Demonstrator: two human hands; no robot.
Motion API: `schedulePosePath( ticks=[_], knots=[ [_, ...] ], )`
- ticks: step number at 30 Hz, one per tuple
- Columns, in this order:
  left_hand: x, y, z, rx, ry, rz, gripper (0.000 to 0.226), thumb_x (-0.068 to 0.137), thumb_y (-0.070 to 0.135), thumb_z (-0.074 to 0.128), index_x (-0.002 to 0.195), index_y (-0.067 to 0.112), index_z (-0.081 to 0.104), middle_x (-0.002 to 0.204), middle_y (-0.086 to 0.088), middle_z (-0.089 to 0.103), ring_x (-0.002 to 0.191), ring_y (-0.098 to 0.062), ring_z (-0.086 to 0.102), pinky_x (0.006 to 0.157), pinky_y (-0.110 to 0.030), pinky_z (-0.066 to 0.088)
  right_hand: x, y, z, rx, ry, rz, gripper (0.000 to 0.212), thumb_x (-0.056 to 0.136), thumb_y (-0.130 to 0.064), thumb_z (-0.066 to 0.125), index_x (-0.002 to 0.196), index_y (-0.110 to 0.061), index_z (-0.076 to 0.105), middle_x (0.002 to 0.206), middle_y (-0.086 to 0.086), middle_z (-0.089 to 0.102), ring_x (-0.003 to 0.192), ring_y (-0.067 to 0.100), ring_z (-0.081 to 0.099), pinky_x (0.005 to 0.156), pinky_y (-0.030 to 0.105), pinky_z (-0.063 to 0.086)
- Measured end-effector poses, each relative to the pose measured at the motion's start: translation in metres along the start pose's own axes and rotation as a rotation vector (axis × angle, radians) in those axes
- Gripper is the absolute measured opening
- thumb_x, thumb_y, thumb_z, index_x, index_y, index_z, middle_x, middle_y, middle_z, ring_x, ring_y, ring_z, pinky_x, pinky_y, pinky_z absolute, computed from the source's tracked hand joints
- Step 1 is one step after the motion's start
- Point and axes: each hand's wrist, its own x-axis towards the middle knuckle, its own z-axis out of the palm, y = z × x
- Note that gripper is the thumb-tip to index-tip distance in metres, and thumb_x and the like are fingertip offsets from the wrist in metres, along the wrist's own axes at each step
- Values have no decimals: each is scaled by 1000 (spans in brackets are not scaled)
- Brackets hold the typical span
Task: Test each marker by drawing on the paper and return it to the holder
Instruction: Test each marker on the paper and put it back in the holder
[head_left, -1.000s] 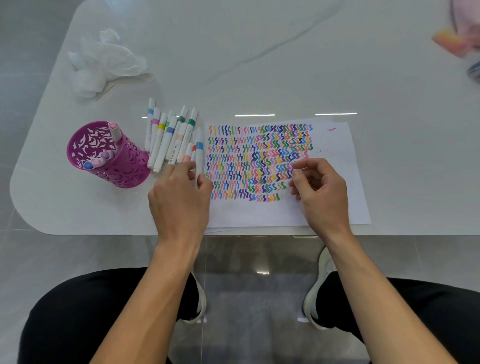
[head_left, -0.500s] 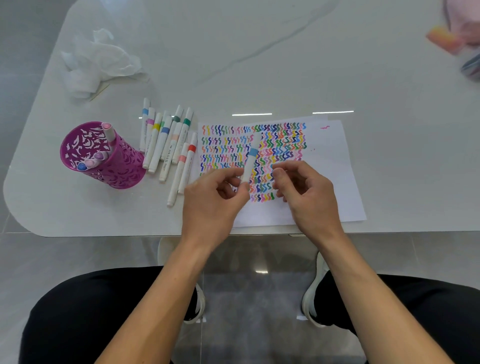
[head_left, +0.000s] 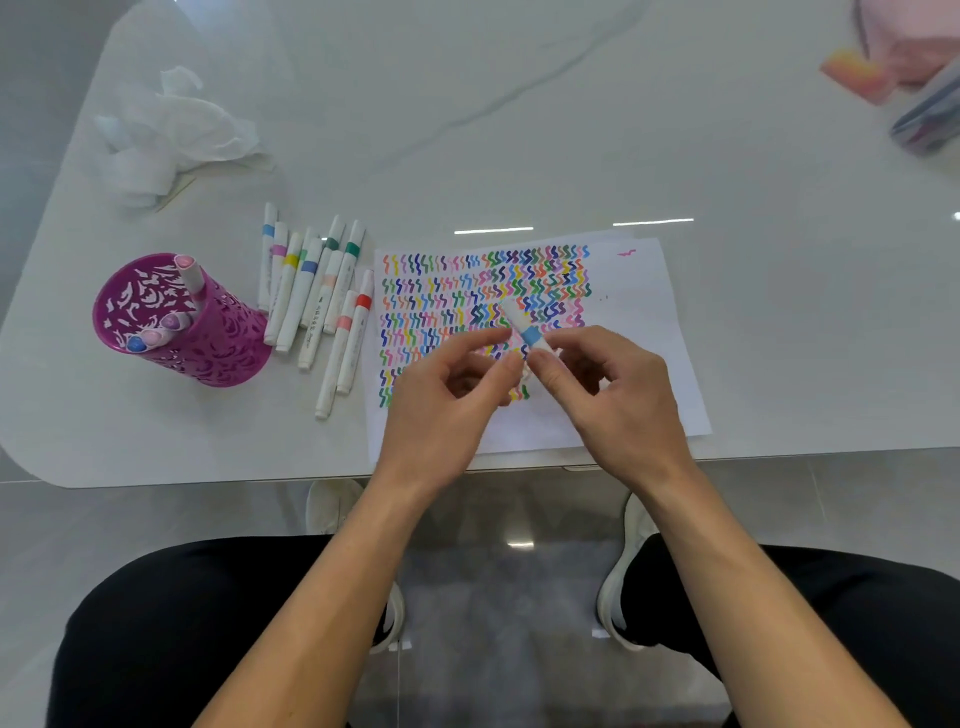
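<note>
Head view shows a blue-banded marker (head_left: 525, 328) above the squiggle-filled paper (head_left: 639, 332), pinched by the right hand (head_left: 618, 400); left hand (head_left: 447, 410) fingers curl loosely beside it, seemingly holding nothing. Light, rigid, smooth: grip the barrel below the band. Barrel print is unreadable. Purple holder (head_left: 208, 338) stands well left.

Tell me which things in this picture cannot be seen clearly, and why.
Head view only:
- Blue-banded marker: its lower end is hidden inside the grip of the right hand; motion blur hides whether the cap is on.
- Markers in the purple holder: only their tops show; its wall hides the barrels.
- Pink objects at the far right corner: blurred and cut off by the frame edge.
</note>
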Motion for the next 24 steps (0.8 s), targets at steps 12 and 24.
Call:
schedulePosePath(
  ticks=[12, 24],
  knots=[
    [4, -1, 6, 69, -61, 51, 13, 95, 20, 70, 108, 20, 72, 85, -1, 75, 79, -18, 74, 80, -38, 62, -1, 9, -16, -376, -77, -213, 19, 90, -22, 74, 105, -20, 63, 94, -6, 70, 77, 12, 65, 73, 37, 60],
    [0, 3, 10, 113, -86, 146, 12, 98, 19, 65, 106, 18, 75, 88, 5, 75, 83, -17, 74, 81, -38, 61, 0, 11, -14, -479, -133, -233, 34, 98, -50, 57, 112, -24, 74, 85, -5, 71, 65, 10, 57, 59, 12, 34]
  ],
)
